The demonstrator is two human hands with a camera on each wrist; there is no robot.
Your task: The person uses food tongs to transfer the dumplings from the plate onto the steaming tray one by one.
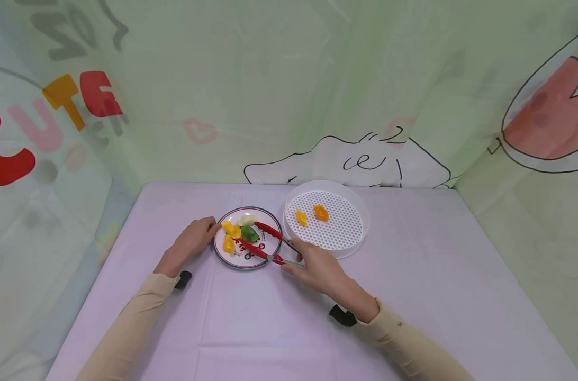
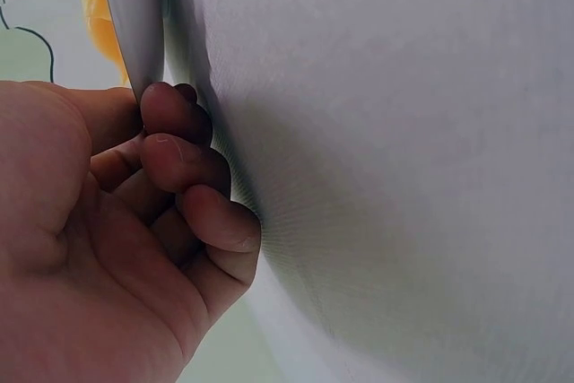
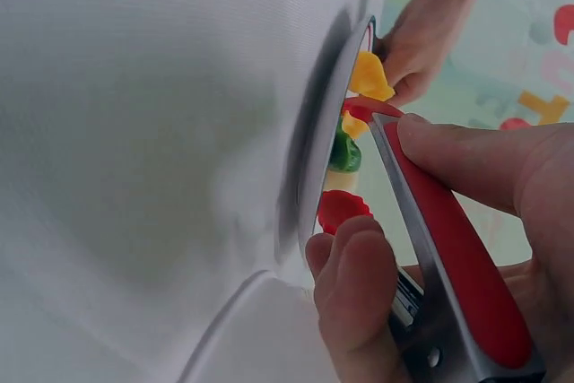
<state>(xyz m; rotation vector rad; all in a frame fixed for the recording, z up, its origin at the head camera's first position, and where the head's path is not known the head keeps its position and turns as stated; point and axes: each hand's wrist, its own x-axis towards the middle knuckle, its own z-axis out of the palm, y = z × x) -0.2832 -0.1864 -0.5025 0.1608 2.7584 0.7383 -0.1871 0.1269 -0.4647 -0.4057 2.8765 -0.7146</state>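
My left hand (image 1: 193, 238) pinches the left rim of a round plate (image 1: 236, 265) between thumb and curled fingers, as the left wrist view also shows. On the plate lie a green dumpling-like piece (image 1: 249, 234), a whitish one (image 1: 246, 219) and several yellow ones (image 1: 228, 245). My right hand (image 1: 319, 267) grips red-and-metal tongs (image 1: 269, 230) from the right. Their two red arms are spread apart over the plate, on either side of the green piece. In the right wrist view, thumb and fingers hold the tong handles (image 3: 462, 257).
Behind and right of the plate stands a white perforated round tray (image 1: 339, 236). It holds a yellow piece (image 1: 301, 217) and an orange piece (image 1: 321, 213). A pale cloth (image 1: 270, 328) covers the table, and printed curtains (image 1: 289, 95) hang at the back and sides.
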